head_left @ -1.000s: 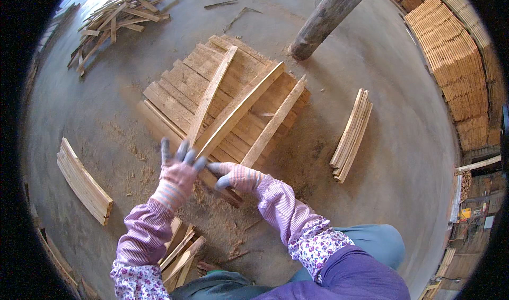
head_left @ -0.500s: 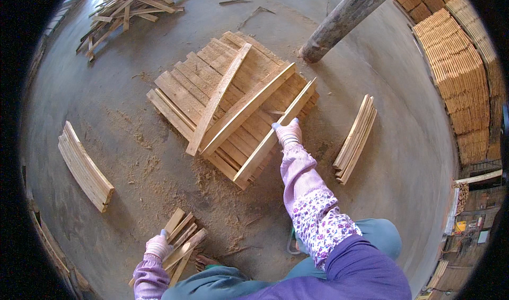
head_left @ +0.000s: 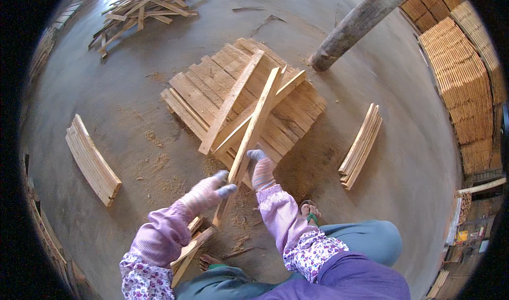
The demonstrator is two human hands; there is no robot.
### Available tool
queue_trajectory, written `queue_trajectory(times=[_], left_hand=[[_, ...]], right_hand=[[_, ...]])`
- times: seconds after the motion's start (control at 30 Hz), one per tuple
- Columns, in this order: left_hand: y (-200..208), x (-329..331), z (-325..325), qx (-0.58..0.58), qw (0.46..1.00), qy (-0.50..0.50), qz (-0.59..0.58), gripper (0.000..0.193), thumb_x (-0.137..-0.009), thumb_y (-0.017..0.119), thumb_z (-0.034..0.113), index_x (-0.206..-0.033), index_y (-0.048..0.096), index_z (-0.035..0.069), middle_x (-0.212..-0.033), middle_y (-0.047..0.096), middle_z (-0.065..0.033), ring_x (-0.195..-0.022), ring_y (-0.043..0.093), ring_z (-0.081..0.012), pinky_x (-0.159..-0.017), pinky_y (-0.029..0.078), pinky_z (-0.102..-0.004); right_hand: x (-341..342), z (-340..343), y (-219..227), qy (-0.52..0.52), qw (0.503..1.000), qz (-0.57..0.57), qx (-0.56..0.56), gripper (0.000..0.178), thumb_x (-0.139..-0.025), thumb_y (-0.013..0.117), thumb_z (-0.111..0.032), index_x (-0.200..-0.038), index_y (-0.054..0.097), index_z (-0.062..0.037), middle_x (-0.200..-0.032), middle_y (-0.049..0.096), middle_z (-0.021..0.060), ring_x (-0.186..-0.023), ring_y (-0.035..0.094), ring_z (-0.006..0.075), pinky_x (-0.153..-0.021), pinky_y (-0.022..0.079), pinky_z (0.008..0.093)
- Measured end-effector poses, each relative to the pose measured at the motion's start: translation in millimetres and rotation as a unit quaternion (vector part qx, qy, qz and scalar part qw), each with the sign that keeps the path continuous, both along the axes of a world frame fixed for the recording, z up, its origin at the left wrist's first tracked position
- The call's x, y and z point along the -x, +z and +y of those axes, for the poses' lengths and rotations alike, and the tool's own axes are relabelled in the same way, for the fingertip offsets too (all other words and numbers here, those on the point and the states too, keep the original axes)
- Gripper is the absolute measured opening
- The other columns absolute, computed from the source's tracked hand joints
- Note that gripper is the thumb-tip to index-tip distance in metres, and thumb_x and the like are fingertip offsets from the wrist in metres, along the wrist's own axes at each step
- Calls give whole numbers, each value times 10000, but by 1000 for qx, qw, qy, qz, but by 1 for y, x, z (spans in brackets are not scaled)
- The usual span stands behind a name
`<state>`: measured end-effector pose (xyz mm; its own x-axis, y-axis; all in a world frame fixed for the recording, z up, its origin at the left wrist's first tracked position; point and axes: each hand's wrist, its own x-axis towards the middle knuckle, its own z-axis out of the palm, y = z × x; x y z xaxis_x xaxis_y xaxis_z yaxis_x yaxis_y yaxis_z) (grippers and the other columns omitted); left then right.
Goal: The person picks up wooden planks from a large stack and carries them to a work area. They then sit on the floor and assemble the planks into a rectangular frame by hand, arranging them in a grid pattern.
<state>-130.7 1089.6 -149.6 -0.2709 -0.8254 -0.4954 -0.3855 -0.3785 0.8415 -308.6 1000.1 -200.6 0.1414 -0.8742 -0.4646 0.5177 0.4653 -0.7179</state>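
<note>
My right hand (head_left: 260, 171), in a striped glove, grips a long wooden slat (head_left: 255, 125) that slants over a low platform of boards (head_left: 193, 90). My left hand (head_left: 208, 192) is beside the slat's near part, its fingers apart; whether they touch the wood I cannot tell. Two more slats lie on the platform: one on the left (head_left: 233, 101), and another (head_left: 291, 84) crossed by the held slat. Below my left forearm lie several short wood pieces (head_left: 192, 245), partly hidden by the sleeve.
Stacked curved slats (head_left: 94, 159) lie on the floor at left, with another small stack (head_left: 361, 146) at right. A pole (head_left: 350, 32) rises beyond the platform. Scrap wood (head_left: 151, 6) is heaped at the far left. Tall lumber stacks (head_left: 456, 69) line the right side.
My right hand has lifted the slat from the platform's right edge and swung it left toward me. My left hand has let go of the short pieces and come up to the slat.
</note>
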Motion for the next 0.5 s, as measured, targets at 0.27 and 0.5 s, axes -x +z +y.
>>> queue_trajectory(times=[0.27,0.5], left_hand=[[-15,15,22,28,997,67,-32,570,-856,730,461,-1172,592,7,-1048,690,-213,-1001,673,-311,-877,514,-405],[4,-42,11,-9,954,238,182,444,-914,716,402,-1172,628,51,-942,606,30,-872,524,-92,-794,466,-288]], right_hand=[[-33,18,24,89,993,39,-63,503,-930,622,-521,-1025,620,-27,-768,659,131,-611,647,236,-597,557,347],[-7,-28,-11,-42,996,63,46,512,-945,535,-473,-1193,652,-40,-1257,583,105,-1183,511,222,-1058,361,334]])
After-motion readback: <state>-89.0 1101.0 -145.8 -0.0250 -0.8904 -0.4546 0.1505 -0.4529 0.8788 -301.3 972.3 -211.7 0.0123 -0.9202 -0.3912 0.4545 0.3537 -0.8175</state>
